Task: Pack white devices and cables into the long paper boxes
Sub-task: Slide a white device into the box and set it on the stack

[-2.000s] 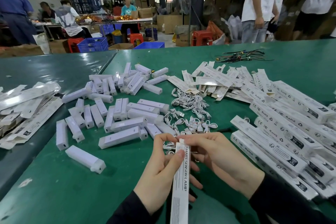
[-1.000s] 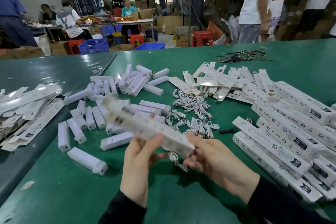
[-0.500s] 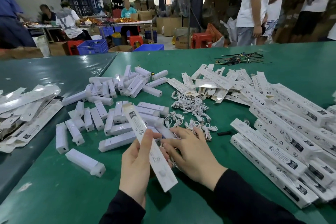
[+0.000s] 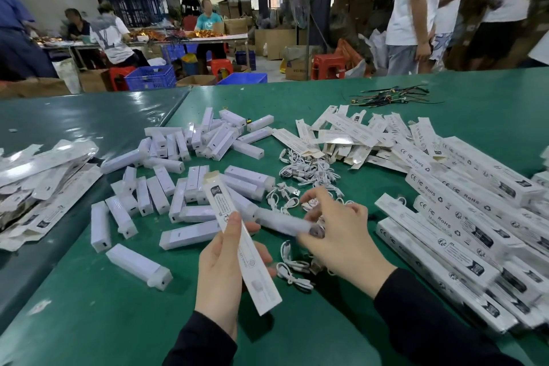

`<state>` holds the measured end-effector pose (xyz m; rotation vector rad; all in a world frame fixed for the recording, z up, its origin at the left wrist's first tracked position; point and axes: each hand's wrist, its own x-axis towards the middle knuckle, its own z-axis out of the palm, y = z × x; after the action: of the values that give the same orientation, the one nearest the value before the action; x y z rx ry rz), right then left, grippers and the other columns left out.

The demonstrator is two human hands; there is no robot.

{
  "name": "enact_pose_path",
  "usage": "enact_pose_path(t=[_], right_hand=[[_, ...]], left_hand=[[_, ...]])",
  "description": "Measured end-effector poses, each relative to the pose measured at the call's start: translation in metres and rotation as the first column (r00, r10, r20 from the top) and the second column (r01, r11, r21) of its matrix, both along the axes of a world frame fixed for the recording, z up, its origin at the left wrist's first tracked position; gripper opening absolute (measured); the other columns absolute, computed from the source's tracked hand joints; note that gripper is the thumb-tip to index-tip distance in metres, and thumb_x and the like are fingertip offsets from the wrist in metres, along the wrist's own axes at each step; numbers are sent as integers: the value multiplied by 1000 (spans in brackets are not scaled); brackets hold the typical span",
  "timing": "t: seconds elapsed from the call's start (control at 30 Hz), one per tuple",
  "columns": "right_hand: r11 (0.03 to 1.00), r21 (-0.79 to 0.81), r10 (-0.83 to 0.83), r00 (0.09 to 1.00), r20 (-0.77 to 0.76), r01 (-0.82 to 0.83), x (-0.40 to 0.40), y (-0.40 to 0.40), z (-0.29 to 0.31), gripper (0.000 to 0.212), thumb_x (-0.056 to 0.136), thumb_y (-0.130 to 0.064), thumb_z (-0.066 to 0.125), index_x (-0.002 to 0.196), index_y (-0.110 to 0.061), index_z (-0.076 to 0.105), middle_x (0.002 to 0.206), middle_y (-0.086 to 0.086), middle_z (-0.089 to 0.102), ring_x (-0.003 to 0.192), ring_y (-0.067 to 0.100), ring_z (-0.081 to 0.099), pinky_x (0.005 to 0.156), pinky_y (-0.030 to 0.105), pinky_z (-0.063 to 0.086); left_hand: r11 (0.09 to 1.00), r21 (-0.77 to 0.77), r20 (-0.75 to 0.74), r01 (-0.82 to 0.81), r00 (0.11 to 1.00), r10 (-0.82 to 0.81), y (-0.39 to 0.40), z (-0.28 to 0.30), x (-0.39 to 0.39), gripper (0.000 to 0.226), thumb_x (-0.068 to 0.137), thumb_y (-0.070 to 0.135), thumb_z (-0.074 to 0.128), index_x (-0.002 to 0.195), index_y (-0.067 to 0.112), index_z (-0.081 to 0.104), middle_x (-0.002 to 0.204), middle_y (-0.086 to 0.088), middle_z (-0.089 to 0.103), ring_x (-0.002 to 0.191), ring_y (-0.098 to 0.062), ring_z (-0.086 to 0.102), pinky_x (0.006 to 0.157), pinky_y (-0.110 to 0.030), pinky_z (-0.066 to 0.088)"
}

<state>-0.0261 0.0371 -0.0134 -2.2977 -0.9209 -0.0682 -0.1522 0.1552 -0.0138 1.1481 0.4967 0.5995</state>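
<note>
Head view: left hand (image 4: 221, 264) grips a light, crushable long white paper box (image 4: 242, 242) mid-length; right hand (image 4: 341, 236) pinches a rigid, slippery white plastic device (image 4: 280, 223) by its end.

Two bare hands seen, left hand (image 4: 221, 264) and right hand (image 4: 341, 235). No rings, watch or gloves are worn. Long black sleeves (image 4: 430, 315) are worn on both arms, cuffs ending plainly at the wrists.

Black wires (image 4: 389, 97) (tangled), blue crates (image 4: 151, 77)
</note>
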Motion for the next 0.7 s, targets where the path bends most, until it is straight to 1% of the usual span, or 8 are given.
enact_pose_path(t=[0.03,0.1,0.13,0.2,0.37,0.47,0.6,0.7], right_hand=[[991,128,-20,997,-76,29,1,-2,3,32,82,-29,64,106,-40,44,85,-12,63,76,4,56,93,32,30],[929,361,19,962,-271,83,4,-8,11,19,87,-30,66,101,-38,56,81,-6,70,64,8,59,74,25,47],[894,436,63,933,-353,105,5,-12,16,12,88,-30,66,98,-36,63,79,-3,72,62,9,61,61,19,48],[845,513,127,874,-469,152,6,-17,22,7,89,-32,66,89,-30,73,75,1,73,57,8,62,52,18,45],[853,499,157,837,-523,152,3,-17,24,40,71,-57,69,80,-19,75,65,12,62,51,15,49,51,24,40],[854,492,154,824,-546,167,3,-17,25,41,70,-56,71,76,-16,71,55,7,55,47,19,52,47,20,41],[861,477,164,790,-591,179,2,-19,25,36,80,-53,68,72,-18,66,52,7,56,45,17,53,44,17,40],[886,433,178,741,-647,165,1,-20,27,43,82,-54,66,84,-12,67,54,4,60,44,16,56,39,18,37]], left_hand=[[1000,-2,-5,2,1000,-2,1,0,0,60,75,57,54,97,2,65,61,-12,59,51,-18,57,48,-25,51],[1000,-9,-22,4,1000,-5,2,0,-1,53,75,53,57,93,4,65,61,-12,58,50,-19,56,47,-26,50],[1000,-13,-29,6,1000,-7,2,1,-1,50,74,51,58,91,5,64,62,-12,57,50,-20,55,47,-27,50],[1000,-26,-36,9,999,-10,1,2,-2,42,73,46,61,87,6,62,66,-11,56,49,-20,53,45,-28,49],[992,-57,-84,116,989,-121,0,5,-1,29,86,30,61,96,3,59,71,-10,67,46,-20,56,39,-27,46],[963,-43,-112,267,956,-270,-4,6,-1,40,74,31,69,98,2,57,66,-13,64,47,-23,58,38,-25,44],[961,-59,-85,270,958,-274,-6,5,1,38,64,23,74,91,3,57,60,-13,60,44,-22,56,36,-24,42],[968,-36,-100,249,963,-251,-4,4,0,45,57,23,79,92,3,59,60,-13,62,45,-20,56,39,-25,44]])
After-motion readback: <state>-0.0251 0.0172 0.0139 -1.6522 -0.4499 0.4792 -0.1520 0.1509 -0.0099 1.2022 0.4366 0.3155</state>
